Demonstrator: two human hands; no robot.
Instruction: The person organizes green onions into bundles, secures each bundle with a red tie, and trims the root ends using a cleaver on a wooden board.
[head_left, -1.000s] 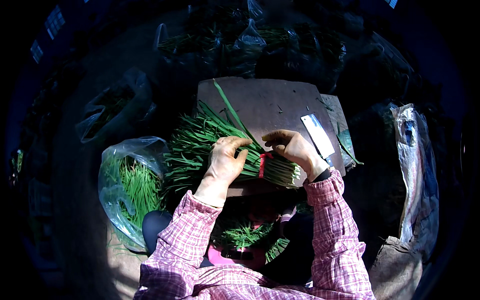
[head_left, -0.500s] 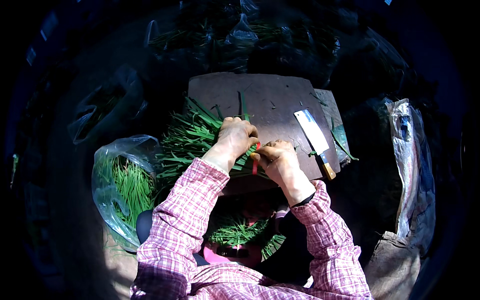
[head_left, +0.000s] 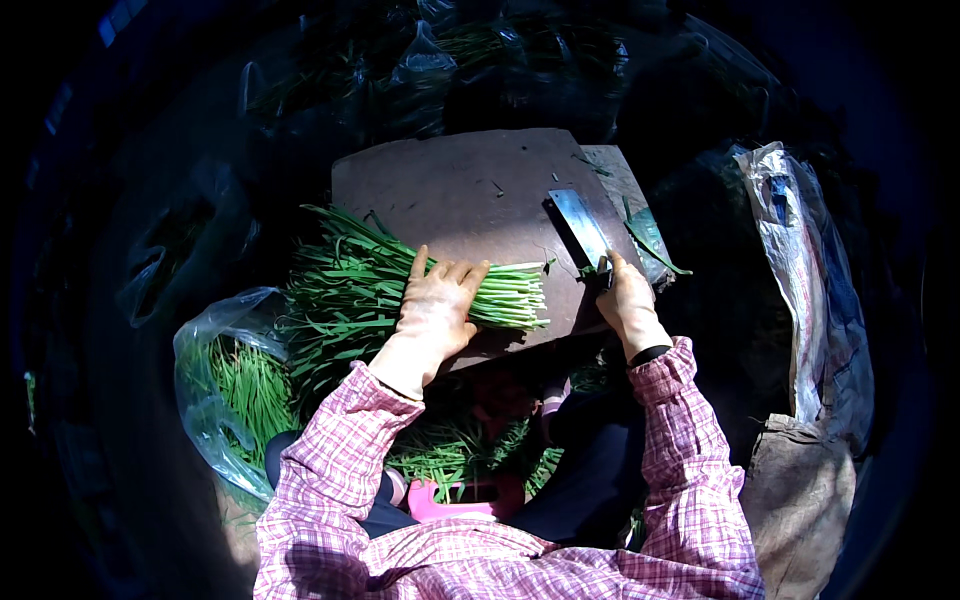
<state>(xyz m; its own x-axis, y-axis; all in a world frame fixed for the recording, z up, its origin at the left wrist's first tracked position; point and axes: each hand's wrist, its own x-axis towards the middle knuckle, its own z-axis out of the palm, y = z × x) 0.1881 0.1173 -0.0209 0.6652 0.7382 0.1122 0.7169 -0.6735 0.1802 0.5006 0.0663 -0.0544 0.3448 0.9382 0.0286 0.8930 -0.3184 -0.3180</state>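
Left hand [head_left: 437, 308] fingers are spread wide, palm down, at about 7 o'clock on the brown board [head_left: 450, 185], resting over a bundle of green stems [head_left: 372, 272]; the right hand [head_left: 630, 305], at about 4 o'clock, appears closed around the handle of a broad-bladed knife [head_left: 582, 225], most of that handle being hidden. Going left to right, taking the middle of the board as the clock's centre: at 8 o'clock, a see-through plastic bag [head_left: 200, 395] on the ground holds more loose greens [head_left: 245, 390], which are not bundled. Next comes the bundle itself, lying across the near part of the board, its leaves fanning toward 8 o'clock and its pale ends, fairly even, at 5 o'clock. Gathering and lining up this batch looks done; whether anything ties it under the palm cannot be seen. At 6 o'clock, below the board, green scraps [head_left: 440, 455] lie by a pink object [head_left: 465, 507] between the person's legs. At 3 o'clock, the blade points up toward 2, apart from the pale ends, with a dark shadow along its left edge; no cut is under way. Farther out at 3 o'clock stands a crumpled whitish sack [head_left: 790, 285]. Judging by the bag, plenty of loose greens are left to bundle.
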